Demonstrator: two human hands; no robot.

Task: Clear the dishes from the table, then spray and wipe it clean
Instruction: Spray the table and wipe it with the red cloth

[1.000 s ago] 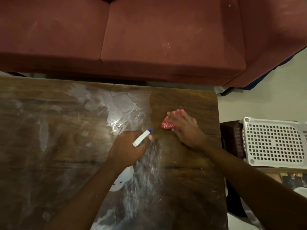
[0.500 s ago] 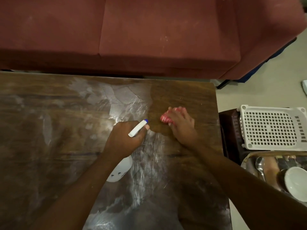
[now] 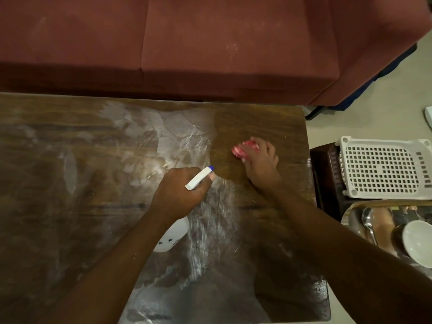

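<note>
The wooden surface (image 3: 58, 206) carried pale, wet streaks across its left and middle. Near the centre, the left hand (image 3: 180, 192) curled round the neck of a white spray bottle (image 3: 199, 179), its blue-tipped nozzle pointing to the far right. Just right of it, a red cloth (image 3: 243, 149) lay on a drier patch, and the right hand (image 3: 261, 167) pressed down on it with fingers spread over its top. Beyond the right edge stood a white basket (image 3: 383, 169), upturned. Nearer, a metal tray (image 3: 350, 213) held a spoon (image 3: 368, 220) and a white bowl (image 3: 418, 242).
</note>
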